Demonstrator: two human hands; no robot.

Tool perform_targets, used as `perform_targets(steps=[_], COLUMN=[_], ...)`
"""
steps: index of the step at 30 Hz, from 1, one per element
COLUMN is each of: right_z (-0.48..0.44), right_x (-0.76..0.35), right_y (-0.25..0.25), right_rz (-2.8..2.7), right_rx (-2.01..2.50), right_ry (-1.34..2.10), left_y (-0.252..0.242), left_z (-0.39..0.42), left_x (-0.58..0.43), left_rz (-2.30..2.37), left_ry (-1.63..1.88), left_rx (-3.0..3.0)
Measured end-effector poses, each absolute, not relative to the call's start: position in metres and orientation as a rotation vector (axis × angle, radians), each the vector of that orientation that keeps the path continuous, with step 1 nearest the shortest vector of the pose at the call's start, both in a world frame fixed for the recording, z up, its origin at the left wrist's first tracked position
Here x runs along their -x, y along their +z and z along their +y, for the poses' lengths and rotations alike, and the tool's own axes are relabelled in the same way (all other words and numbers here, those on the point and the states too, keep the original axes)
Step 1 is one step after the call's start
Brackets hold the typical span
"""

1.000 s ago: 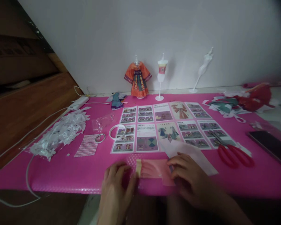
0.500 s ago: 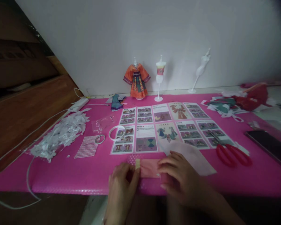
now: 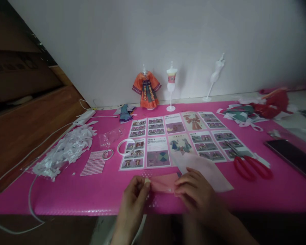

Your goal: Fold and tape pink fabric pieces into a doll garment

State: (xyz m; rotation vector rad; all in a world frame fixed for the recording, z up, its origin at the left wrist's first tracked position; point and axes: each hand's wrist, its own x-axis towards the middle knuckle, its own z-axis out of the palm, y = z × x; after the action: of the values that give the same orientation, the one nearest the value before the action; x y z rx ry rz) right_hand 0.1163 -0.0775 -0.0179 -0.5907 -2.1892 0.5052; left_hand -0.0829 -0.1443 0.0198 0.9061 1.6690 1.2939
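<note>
Lying at the near edge of the counter, the strip is held at both ends. Its cream-tipped left end is pinched in the closed fingers of the left hand, and its right end is clamped under the bunched fingers of the right hand, seemingly to keep it taut. A pale sheet lies just behind; leaflet and scissors are kept near.

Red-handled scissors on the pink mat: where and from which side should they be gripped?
Probably by the red loop handles, from the near right. The red-handled scissors lie flat, blades pointing away-left onto the printed instruction sheet, loops free on the pink mat.
</note>
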Motion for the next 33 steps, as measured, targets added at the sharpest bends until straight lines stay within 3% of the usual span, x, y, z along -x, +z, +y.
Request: perform_targets(steps=[4, 9, 19, 33], right_z=[-0.077, -0.076, -0.073, -0.070], right_x=[-0.115, -0.112, -0.111, -0.102], right_y=[-0.020, -0.022, -0.021, -0.022], right_rz=[-2.166, -2.134, -2.143, -2.031], right_rx=[0.597, 0.580, 0.604, 0.640], right_ry=[0.526, 0.547, 0.451, 0.473], left_y=[0.022, 0.017, 0.023, 0.021], left_z=[-0.145, -0.143, -0.138, -0.130], left_x=[0.088, 0.089, 0.083, 0.083], left_rz=[1.569, 1.768, 1.473, 1.436], left_ry=[1.104, 0.950, 1.076, 1.015], left_rx=[-0.988, -1.186, -0.747, -0.738])
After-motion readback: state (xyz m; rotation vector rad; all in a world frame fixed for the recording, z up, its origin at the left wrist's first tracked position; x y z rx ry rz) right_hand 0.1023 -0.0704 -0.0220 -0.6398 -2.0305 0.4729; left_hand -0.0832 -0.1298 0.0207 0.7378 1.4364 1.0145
